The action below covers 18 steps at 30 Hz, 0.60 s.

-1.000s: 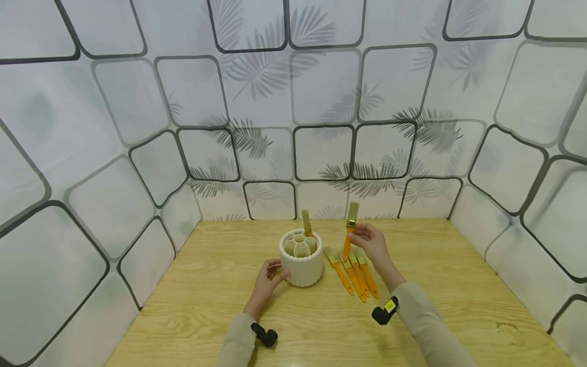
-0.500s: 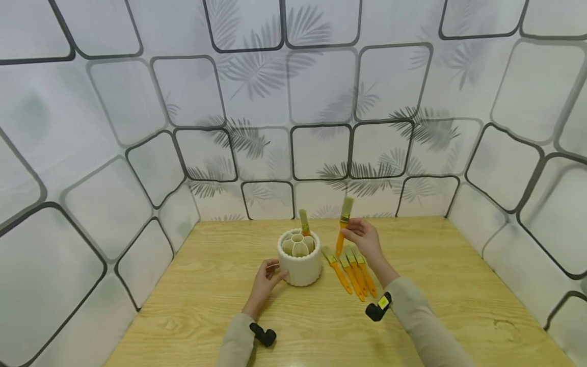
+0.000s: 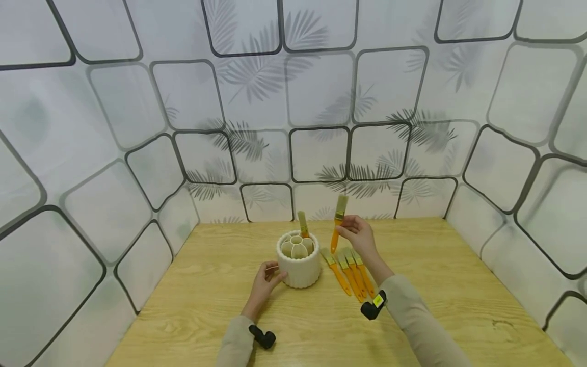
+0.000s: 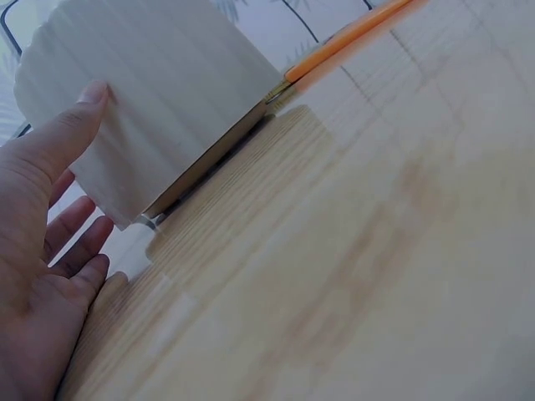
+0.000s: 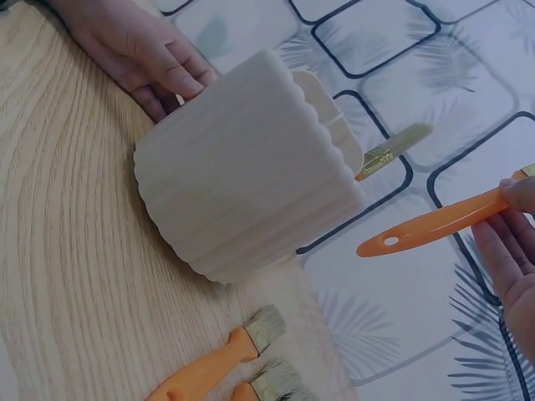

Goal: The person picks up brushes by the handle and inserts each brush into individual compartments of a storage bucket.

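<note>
A white ribbed round holder (image 3: 299,270) with petal-shaped compartments stands on the table. One paintbrush (image 3: 303,224) is upright in a back compartment, bristles up. My left hand (image 3: 267,280) rests against the holder's left side, its thumb (image 4: 79,125) touching the wall and its other fingers loosely bent. To the right of the holder, my right hand (image 3: 359,234) pinches a second paintbrush (image 3: 336,239) by its orange handle, bristles up. In the right wrist view that handle's lower end, with a hole, is apart from the holder (image 5: 242,167).
Several more orange-handled paintbrushes (image 3: 352,278) lie fanned on the table (image 3: 312,331), right of the holder, bristles pointing away. A patterned white curtain (image 3: 321,102) encloses the table at the back and sides.
My right hand has moved left with the paintbrush, closer to the holder and slightly higher. My left hand has stayed against the holder, which stands in the same place.
</note>
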Tool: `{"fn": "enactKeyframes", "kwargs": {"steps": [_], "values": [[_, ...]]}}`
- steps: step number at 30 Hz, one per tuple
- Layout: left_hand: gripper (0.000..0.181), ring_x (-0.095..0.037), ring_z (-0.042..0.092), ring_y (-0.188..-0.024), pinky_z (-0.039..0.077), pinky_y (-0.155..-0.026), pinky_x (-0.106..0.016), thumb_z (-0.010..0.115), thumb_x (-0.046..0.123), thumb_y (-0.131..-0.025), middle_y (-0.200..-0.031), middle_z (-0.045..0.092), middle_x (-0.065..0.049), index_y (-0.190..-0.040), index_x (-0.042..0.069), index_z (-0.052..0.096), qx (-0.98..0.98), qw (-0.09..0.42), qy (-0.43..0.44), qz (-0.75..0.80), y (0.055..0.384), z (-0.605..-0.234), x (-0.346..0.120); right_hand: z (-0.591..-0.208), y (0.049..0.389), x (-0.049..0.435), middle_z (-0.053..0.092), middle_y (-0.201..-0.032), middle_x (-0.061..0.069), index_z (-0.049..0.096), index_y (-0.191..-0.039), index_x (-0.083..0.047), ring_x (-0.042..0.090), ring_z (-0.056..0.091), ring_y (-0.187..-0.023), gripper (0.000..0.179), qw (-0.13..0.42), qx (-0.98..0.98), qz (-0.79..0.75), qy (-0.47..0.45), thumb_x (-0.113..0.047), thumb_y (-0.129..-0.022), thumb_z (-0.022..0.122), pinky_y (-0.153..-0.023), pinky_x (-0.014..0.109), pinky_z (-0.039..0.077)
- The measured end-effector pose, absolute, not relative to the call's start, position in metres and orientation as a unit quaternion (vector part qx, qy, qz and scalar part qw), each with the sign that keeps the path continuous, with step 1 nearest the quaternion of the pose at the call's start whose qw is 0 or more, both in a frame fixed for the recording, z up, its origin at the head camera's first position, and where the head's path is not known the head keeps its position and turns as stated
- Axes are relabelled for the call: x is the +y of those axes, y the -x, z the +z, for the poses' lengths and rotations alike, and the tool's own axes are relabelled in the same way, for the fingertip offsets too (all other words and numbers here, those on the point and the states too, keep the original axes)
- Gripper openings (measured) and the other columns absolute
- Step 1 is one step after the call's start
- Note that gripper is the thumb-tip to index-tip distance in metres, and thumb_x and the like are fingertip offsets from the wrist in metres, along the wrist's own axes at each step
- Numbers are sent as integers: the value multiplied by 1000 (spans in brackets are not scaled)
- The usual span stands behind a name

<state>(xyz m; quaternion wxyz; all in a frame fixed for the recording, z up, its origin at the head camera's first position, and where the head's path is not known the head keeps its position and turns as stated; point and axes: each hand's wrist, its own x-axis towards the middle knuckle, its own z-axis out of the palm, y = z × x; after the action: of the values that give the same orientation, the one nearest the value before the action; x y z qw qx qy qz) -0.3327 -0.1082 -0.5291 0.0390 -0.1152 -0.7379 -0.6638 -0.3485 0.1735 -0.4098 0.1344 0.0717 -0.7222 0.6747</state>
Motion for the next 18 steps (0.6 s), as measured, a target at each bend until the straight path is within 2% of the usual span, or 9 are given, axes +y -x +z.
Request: {"fn": "enactKeyframes", "kwargs": {"steps": [3,7,11,18], "values": [[49,-38,43,-122,32,-108,-48,69,14,-84,-125,47,-21,-122,-3,44,-734,41,116,-667,332,-529,-107,-401,344,171,58,-106,23,53,-113,8,6,59,-80,33,137,-720,676,-75,-2,-84,66,-78,32,55],[51,-39,43,-121,32,-107,-48,69,13,-84,-126,45,-22,-124,-4,43,-732,43,121,-670,330,-527,-108,-404,351,169,60,-103,18,54,-113,6,5,59,-80,34,142,-717,678,-80,-4,-84,67,-80,34,55],[51,-39,43,-120,34,-106,-49,68,12,-85,-126,45,-22,-126,-5,42,-732,45,126,-668,331,-528,-108,-410,358,167,60,-103,13,54,-114,4,4,59,-81,35,147,-719,675,-79,-8,-84,68,-79,30,55],[51,-35,46,-118,35,-105,-47,70,16,-84,-126,47,-19,-125,-1,44,-730,54,123,-671,345,-547,-108,-410,360,161,58,-105,21,54,-112,6,5,59,-81,34,163,-715,674,-91,-8,-84,68,-76,27,55]]}}
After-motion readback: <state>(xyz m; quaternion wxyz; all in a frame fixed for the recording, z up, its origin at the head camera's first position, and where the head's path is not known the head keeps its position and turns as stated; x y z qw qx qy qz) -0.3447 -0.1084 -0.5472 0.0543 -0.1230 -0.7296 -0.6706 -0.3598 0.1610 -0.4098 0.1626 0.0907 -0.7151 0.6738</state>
